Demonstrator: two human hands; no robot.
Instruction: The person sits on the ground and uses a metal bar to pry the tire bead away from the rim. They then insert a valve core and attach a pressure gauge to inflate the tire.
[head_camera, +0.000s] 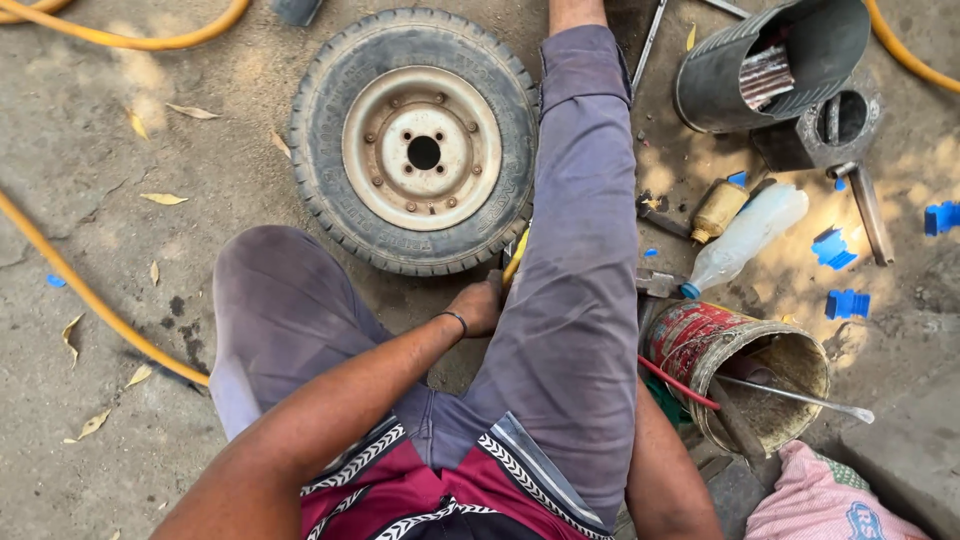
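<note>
A small wheel (415, 140) with a worn black tyre and a rusty cream rim lies flat on the dirt ground in front of me. I sit with my grey-trousered legs on either side of its near edge. My left hand (478, 305), with a thin band on the wrist, reaches under my right leg to the tyre's near edge, its fingers curled round a yellow-handled tool (515, 256). The leg hides most of the tool. Only my right arm (662, 470) shows, beside my right thigh; the hand itself is out of sight.
A red rusty tin (700, 345) holding metal rods stands by my right leg. Beyond it lie a plastic bottle (745, 238), a brass-coloured can (718, 208) and a dark metal bucket (775, 65). A yellow hose (90, 295) crosses the ground at left. Blue plastic bits (846, 303) lie at right.
</note>
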